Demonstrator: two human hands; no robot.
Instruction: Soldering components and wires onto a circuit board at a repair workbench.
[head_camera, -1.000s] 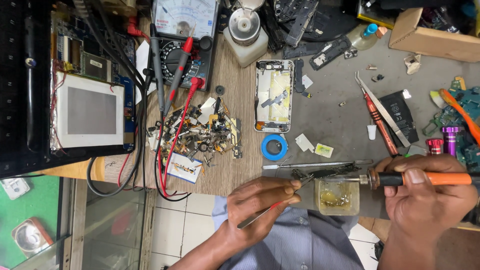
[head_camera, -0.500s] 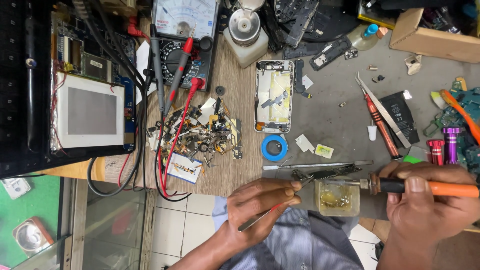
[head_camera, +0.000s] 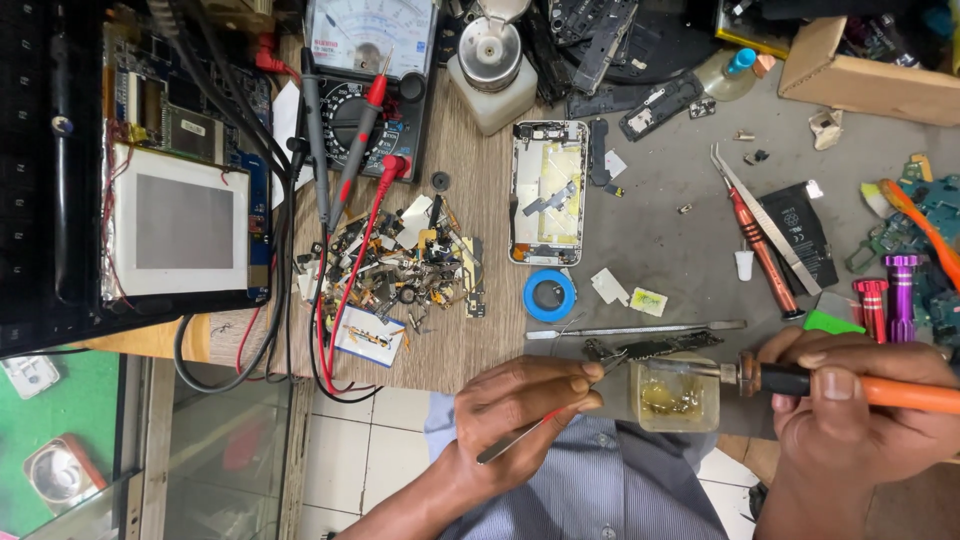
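orange-handled soldering iron is gripped in the right hand, tip over the small flux tub at the tabletop edge; left hand pinches tweezers on the board. best to hold both wrists steady.

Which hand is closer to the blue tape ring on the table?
Left. The left hand is just below the blue tape ring, slightly to its left. The right hand, holding the soldering iron, is far off to its right.
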